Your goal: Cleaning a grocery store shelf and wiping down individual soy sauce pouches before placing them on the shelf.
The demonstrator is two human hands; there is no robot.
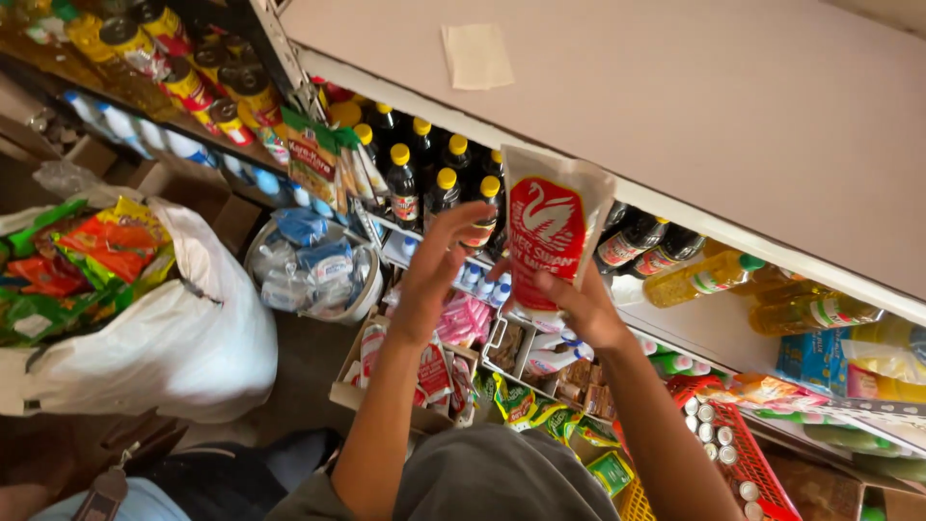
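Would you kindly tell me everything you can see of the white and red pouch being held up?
The pouch is a soft, glossy, plastic-looking refill pack, white with a large red panel bearing a white swan. It looks full and sealed, standing roughly upright, tilted slightly, in front of the shelf of dark yellow-capped bottles. The right hand grips its lower edge from beneath; the left hand is open beside it, fingers near its left edge, contact unclear.

1. Dark bottles with yellow caps [439, 178] fill the shelf directly behind the left hand [439, 265].
2. The counter edge [675, 207] overhangs, limiting room above.
3. Open air remains between the hands and the box of packets [424, 381] below.
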